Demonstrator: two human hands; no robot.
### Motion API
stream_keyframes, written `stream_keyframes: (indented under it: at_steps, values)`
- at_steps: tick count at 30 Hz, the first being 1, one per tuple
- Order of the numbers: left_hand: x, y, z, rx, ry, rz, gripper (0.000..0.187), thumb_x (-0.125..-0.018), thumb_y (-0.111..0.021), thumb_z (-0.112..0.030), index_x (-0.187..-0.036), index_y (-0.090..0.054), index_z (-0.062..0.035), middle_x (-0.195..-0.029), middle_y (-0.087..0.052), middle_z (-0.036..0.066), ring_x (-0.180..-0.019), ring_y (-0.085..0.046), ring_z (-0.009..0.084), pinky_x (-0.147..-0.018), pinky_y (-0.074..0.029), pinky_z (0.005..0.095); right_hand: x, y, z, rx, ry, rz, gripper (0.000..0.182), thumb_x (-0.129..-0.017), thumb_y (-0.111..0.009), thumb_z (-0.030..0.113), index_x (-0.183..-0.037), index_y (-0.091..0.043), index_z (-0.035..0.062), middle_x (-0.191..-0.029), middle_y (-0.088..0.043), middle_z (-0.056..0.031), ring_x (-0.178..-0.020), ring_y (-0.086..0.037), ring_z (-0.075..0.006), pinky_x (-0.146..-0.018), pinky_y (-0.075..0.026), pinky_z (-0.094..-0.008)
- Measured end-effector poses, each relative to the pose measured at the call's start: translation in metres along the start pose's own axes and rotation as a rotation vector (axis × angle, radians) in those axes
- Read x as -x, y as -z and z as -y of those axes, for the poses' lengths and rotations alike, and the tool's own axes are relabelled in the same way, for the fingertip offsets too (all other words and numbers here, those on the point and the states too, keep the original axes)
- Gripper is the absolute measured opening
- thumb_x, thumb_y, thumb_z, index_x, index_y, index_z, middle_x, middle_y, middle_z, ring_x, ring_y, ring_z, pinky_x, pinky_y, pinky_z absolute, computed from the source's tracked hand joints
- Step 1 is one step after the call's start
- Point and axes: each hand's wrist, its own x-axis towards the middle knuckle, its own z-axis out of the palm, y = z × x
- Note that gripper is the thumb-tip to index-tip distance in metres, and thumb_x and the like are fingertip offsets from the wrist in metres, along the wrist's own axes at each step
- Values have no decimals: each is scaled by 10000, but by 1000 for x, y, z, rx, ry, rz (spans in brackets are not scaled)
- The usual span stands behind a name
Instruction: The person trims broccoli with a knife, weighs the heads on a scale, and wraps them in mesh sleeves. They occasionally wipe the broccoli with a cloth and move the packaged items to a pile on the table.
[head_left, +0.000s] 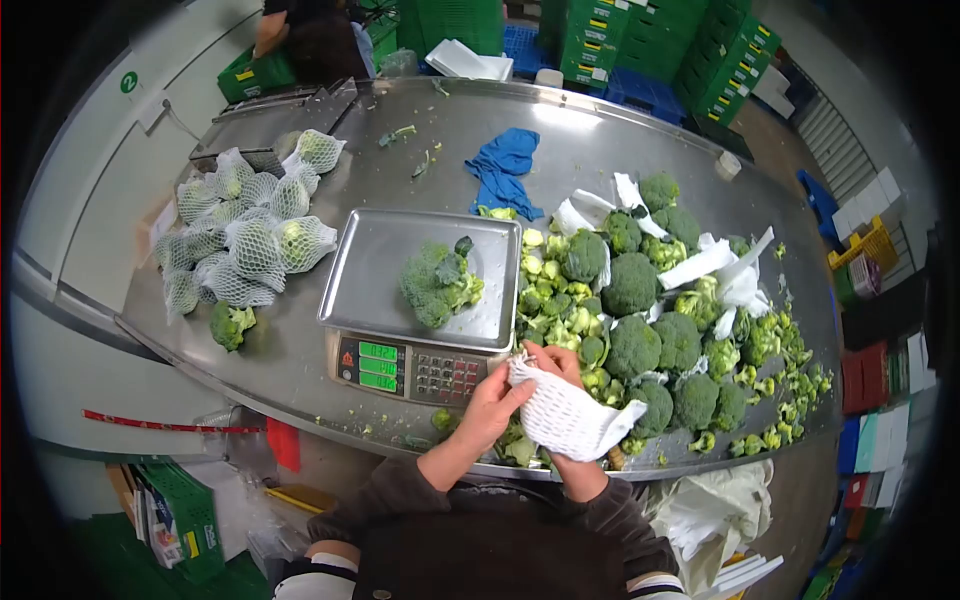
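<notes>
A white foam net sleeve (565, 415) is in my hands just right of the scale's keypad. My left hand (487, 412) pinches its gathered upper end between thumb and fingers. Behind the net is my right hand (556, 362), its fingers curled at the same upper end and its palm hidden by the net. Broccoli pieces (435, 282) lie on the steel pan (350, 270) of a digital scale (415, 370), whose green display is lit. Close on the right, a heap of broccoli heads (632, 345) spreads over the steel table (400, 130).
Netted broccoli heads (265, 240) are piled at the left, with a bare broccoli piece (231, 325) in front. A blue cloth (503, 165) lies behind the scale. White net scraps (740, 280) top the heap. Across the table, a person (315, 40) reaches into a green crate (255, 75).
</notes>
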Motion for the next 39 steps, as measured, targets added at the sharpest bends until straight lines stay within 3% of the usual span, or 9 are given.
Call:
stream_keyframes:
  at_steps: [2, 7, 11, 16, 19, 23, 27, 36, 39]
  values:
    - [4, -2, -7, -102, -77, -55, 314, -906, -547, -116, -1183, -500, 23, -1111, -564, 47, -1012, -517, 101, -897, -408, 262, -8, 5, -3, 97, 82, -73, 319, -897, -526, 190, -1199, -576, 98, -1051, -562, -111, -929, -530, -186, -802, -423, -295]
    - [3, 27, -63, 470, -124, -143, 73, -857, -533, -68, -896, -565, -16, -862, -624, 75, -834, -590, 163, -790, -469, 313, -22, -5, -21, -1660, -937, 123, 478, -922, -442, 295, -1282, -411, -19, -1145, -576, -170, -1076, -562, -277, -932, -464, -420]
    - [8, 78, -83, 708, 11, -31, 216, -906, -464, -227, -907, -570, -39, -869, -634, 99, -852, -606, 221, -838, -472, 386, 5, -18, 21, -1195, -803, 750, 504, -881, -558, 316, -1259, -458, -2, -1239, -519, -111, -1084, -531, -199, -948, -425, -347]
    - [23, 54, -111, 1153, 1149, -509, 409, -894, -493, -320, -1127, -556, 10, -1034, -643, 135, -908, -631, 210, -914, -479, 353, -54, -12, 8, -1277, -691, 878, 431, -900, -549, 315, -1182, -520, -10, -1087, -609, -103, -982, -584, -185, -896, -455, -320]
    - [46, 133, -53, -71, 577, 208, 295, -884, -556, -174, -1102, -582, 22, -979, -657, 85, -831, -636, 162, -788, -508, 289, -70, -15, 20, -1017, -875, 931, 345, -909, -524, 220, -1170, -540, -5, -1059, -630, -107, -895, -621, -146, -784, -517, -293]
    - [-9, 169, -72, -398, 121, -419, 248, -869, -578, -190, -1029, -613, -3, -844, -643, 77, -711, -603, 134, -637, -488, 278, -107, -21, 37, 4, -169, 515, 323, -827, -576, 177, -1129, -585, 64, -920, -644, -171, -855, -643, -209, -748, -512, -302]
    - [-54, 181, -68, -331, 121, -492, 350, -898, -528, -315, -1102, -577, -35, -963, -626, 79, -801, -604, 168, -726, -489, 310, -141, -72, 17, 108, -34, -18, 303, -824, -541, 183, -1093, -588, 51, -967, -574, -195, -863, -574, -370, -752, -469, -414]
    - [-14, 137, -111, 350, -55, -124, 559, -929, -338, -466, -1231, -452, -10, -1131, -558, 127, -1051, -543, 235, -930, -442, 382, -81, -23, 101, -144, 227, 148, 222, -862, -497, 171, -969, -617, 18, -782, -570, -124, -669, -584, -261, -622, -472, -339]
    - [14, 76, -147, 277, 147, 230, 711, -909, -280, -602, -1282, -396, -8, -1185, -520, 133, -1086, -521, 230, -949, -431, 377, -58, -6, 109, -481, -470, 530, 209, -900, -507, 177, -944, -622, 8, -650, -592, -32, -511, -547, -72, -462, -443, -232]
